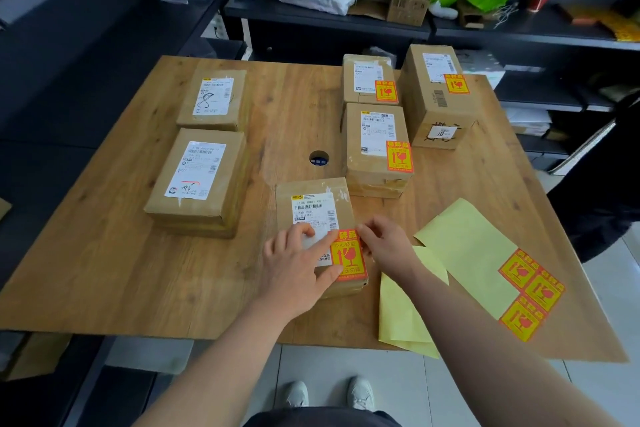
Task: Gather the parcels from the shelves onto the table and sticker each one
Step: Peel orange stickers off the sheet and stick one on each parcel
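Observation:
Six brown cardboard parcels lie on the wooden table (138,270). The nearest parcel (311,194) carries a red and yellow fragile sticker (348,258) at its lower right corner. My left hand (294,263) presses on that sticker's left side with straight fingers and thumb. My right hand (388,246) pinches the sticker's upper right corner with curled fingers. Three parcels on the right (369,80) (377,146) (436,94) each bear the same sticker. Two parcels on the left (213,99) (197,177) show only white shipping labels.
A yellow backing sheet (467,246) with three stickers (533,291) lies at the right of the table, a bare yellow sheet (401,315) nearer me. A round cable hole (318,159) is mid-table. Dark shelves (329,19) with clutter stand behind and left.

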Tool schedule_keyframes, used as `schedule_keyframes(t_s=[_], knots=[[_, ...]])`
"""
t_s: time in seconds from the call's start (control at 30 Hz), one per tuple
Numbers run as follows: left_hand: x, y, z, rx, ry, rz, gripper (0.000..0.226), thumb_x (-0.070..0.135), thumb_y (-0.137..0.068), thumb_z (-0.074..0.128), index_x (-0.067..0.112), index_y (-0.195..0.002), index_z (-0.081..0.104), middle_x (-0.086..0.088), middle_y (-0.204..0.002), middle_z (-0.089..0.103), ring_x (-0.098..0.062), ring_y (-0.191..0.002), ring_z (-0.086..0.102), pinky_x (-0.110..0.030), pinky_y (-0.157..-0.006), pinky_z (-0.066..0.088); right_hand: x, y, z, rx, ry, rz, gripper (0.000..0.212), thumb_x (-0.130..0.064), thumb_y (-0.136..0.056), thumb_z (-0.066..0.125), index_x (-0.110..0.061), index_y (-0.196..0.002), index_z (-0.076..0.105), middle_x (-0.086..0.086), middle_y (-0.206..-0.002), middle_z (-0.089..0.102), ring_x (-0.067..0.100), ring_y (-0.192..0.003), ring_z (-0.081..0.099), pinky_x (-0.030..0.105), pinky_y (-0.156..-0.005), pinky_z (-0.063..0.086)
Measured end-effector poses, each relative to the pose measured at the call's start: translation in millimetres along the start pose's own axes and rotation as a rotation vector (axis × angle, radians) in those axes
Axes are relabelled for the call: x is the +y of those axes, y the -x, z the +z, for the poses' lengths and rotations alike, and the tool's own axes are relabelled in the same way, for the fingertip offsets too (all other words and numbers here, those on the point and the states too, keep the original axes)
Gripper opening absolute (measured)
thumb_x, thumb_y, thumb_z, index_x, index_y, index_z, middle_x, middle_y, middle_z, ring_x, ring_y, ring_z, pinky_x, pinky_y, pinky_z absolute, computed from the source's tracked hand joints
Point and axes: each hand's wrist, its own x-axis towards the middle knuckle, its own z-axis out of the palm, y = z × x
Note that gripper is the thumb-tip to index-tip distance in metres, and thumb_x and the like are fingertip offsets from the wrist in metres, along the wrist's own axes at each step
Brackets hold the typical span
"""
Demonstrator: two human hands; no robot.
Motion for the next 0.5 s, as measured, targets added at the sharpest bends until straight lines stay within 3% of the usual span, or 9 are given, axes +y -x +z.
schedule_keyframes(t_s=[0.2,0.3,0.5], knots=[[-4.5,-0.1,0.6,-0.066,0.013,0.012,0.074,0.077,-0.082,0.031,0.049,-0.146,0.008,0.006,-0.153,0.005,-0.021,-0.140,0.001,-0.046,-0.113,0.007,20.9,23.5,-3.4,-0.140,-0.202,0.052,0.027,-0.029,-0.083,0.071,-0.014,-0.103,0.062,0.011,-0.096,0.069,0.021,-0.086,0.067,0.029,-0.073,0.055],[-7.0,1.9,0.3,-0.115,0.055,0.013,0.080,0.075,-0.082,0.033,0.042,-0.149,0.003,0.010,-0.156,-0.004,-0.020,-0.142,-0.008,-0.045,-0.116,0.004,28.3,33.2,-8.7,-0.144,-0.145,0.042,0.031,-0.033,-0.079,0.075,-0.018,-0.104,0.064,0.006,-0.096,0.069,0.019,-0.088,0.065,0.026,-0.074,0.054],[-19.0,11.1,-0.9,-0.165,0.136,0.037,0.069,0.060,-0.093,0.031,0.036,-0.150,0.000,0.014,-0.157,-0.016,-0.012,-0.143,-0.022,-0.045,-0.117,0.003,33.3,43.3,-13.7,-0.108,-0.074,0.023,0.033,-0.035,-0.078,0.075,-0.022,-0.106,0.065,0.002,-0.098,0.068,0.022,-0.094,0.064,0.039,-0.087,0.054]])
